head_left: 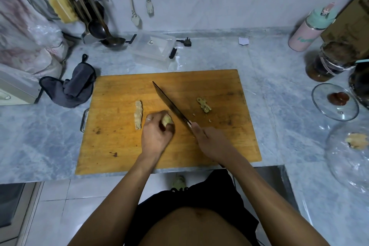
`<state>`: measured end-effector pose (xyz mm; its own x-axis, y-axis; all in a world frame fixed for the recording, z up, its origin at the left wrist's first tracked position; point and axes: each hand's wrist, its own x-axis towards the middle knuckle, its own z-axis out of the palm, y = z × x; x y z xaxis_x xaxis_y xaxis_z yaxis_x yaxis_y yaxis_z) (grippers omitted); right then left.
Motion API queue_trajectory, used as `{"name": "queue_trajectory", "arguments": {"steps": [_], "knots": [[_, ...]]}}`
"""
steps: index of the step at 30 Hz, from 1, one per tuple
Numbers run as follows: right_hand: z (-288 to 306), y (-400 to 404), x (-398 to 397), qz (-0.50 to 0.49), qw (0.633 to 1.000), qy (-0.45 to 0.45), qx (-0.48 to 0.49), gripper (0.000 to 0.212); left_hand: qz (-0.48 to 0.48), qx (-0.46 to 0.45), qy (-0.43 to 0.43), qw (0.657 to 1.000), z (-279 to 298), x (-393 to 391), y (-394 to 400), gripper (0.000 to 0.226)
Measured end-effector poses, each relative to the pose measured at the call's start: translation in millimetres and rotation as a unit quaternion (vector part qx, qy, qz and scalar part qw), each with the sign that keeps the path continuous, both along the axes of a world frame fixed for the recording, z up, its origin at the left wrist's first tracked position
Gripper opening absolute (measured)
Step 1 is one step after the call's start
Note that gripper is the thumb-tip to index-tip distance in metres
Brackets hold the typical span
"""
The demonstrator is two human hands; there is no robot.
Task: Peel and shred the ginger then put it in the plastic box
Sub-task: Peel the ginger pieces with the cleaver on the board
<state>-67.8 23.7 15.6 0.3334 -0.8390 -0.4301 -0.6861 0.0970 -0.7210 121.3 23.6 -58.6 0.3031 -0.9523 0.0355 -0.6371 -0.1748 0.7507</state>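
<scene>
Two bare forearms reach out over the chopping board point(111, 146), and both hands are busy. Left hand point(156, 133) has its fingers curled tight around a small chunk of ginger point(166, 120), which peeks out yellow between thumb and fingertips, held just off the wood. A ring point(148, 119) shows on one of those fingers.

Right hand point(209, 142) is wrapped around the knife point(169, 102) at the handle, forefinger laid along the top near the blade's heel. Blade runs up and away from those fingers, slanting toward the far left, its flat side passing just beside the gripped ginger. Whether the edge touches the chunk, I cannot tell.

Just beyond the left knuckles, off to the outside, lies a long pale strip of ginger point(138, 115), flat on the board. Across the blade, past the right fingertips, sits a little heap of peelings point(204, 105), with a few crumbs between it and the knife.

Further out from both hands, well beyond the board's far edge, stands the plastic box point(152, 51), clear, with dark clips at its sides. Left of it, a grey cloth point(71, 86) is bunched beside the board's corner. Over on the right, a glass lid point(335, 102) rests on the counter point(279, 90).
</scene>
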Motion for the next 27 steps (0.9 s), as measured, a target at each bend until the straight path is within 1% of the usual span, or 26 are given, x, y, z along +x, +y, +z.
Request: {"name": "queue_trajectory", "arguments": {"steps": [2,3,5,7,12,15,17,19,21,22,25,27], "knots": [[-0.1,1.8,-2.2,-0.006,1.000,-0.009,0.001,0.072,-0.009,0.026,-0.035,0.999,4.6,8.1,-1.4,0.039],[-0.7,1.9,-4.2,-0.013,1.000,-0.013,0.004,0.076,-0.024,0.024,-0.054,0.998,6.3,12.2,-2.9,0.036],[-3.5,0.9,-8.5,-0.028,0.999,-0.014,0.014,0.081,-0.079,0.005,-0.093,0.993,8.7,20.4,-7.5,0.031],[-6.1,0.7,-11.7,-0.033,0.999,-0.013,0.018,0.077,-0.144,0.001,-0.120,0.982,11.3,29.3,-15.4,0.032],[-10.8,3.9,-17.2,-0.049,0.998,-0.027,0.017,0.070,-0.279,0.075,-0.177,0.941,33.4,39.6,-45.9,0.029],[-12.4,5.9,-20.2,-0.065,0.997,-0.029,0.027,0.070,-0.349,0.092,-0.214,0.908,42.0,41.9,-59.0,0.026],[-11.3,6.8,-22.9,-0.076,0.996,-0.025,0.033,0.070,-0.371,0.095,-0.236,0.893,43.5,42.3,-62.7,0.023],[-9.2,7.4,-26.3,-0.083,0.996,-0.021,0.036,0.068,-0.374,0.093,-0.255,0.887,44.0,40.8,-63.2,0.019],[-7.2,7.9,-29.9,-0.091,0.995,-0.024,0.035,0.067,-0.366,0.085,-0.266,0.888,41.2,37.2,-60.8,0.017],[-6.5,7.8,-31.6,-0.094,0.995,-0.024,0.033,0.066,-0.352,0.080,-0.260,0.896,39.4,34.3,-59.5,0.017],[-3.9,6.3,-38.7,-0.107,0.994,-0.018,0.033,0.064,-0.273,0.072,-0.196,0.939,37.3,21.5,-58.3,0.019],[-1.5,4.2,-43.2,-0.115,0.993,-0.021,0.033,0.063,-0.253,0.067,-0.173,0.950,38.7,7.4,-59.3,0.026]]}}
